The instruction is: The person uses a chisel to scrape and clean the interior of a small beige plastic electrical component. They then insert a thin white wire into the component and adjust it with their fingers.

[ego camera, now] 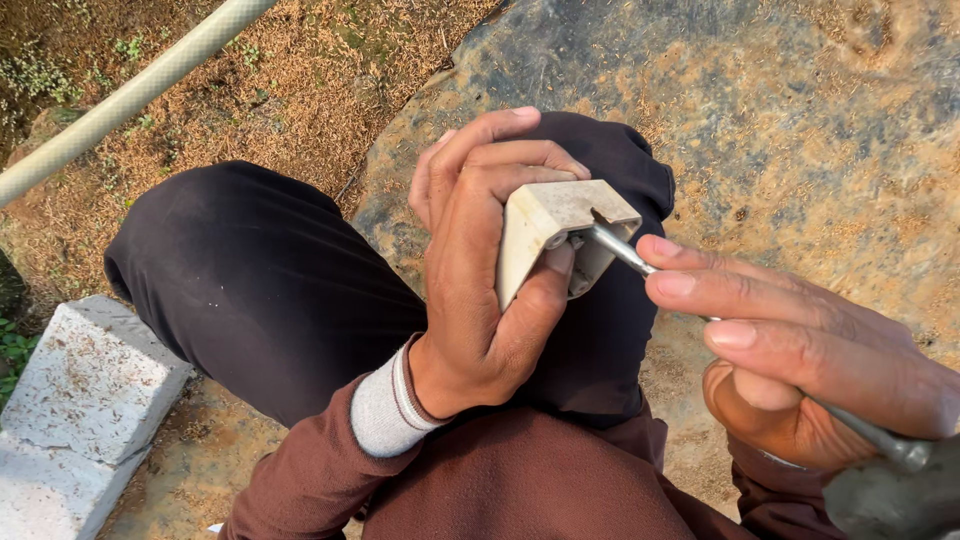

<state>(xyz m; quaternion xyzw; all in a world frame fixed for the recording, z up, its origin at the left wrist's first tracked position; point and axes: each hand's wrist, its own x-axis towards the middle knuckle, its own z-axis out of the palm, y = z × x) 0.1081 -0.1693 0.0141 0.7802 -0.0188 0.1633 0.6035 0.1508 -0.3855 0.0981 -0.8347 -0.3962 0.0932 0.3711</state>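
Person seated on the ground, knees up in dark trousers (pixel 260 290), rust-brown sleeves with a pale grey cuff (pixel 385 410) showing at the left wrist.

Left hand (pixel 480 270) wraps a small off-white angular block (pixel 545 235) (plastic or stone, cannot tell which), held over the lap above the right knee. Fingers curled together over its top edge, thumb pressed up against its lower face; a firm closed grip.

Right hand (pixel 800 360) comes in from the right, holding a slim metal tool (pixel 625 252). Its shaft runs under the extended fingers, which lie pressed side by side along it, thumb tucked beneath. The grey handle end (pixel 890 490) sticks out at the lower right corner. The tool's tip sits in a notch on the upper right corner of the block, touching it, just beside the left thumb.

Surroundings: large flat rock (pixel 800 120), mottled grey and orange, dusted with dry chaff, behind the hands. A pale hose or pipe (pixel 130 95) crosses the upper left over dry soil. A whitish concrete block (pixel 85 400) lies at the lower left, near the left knee.
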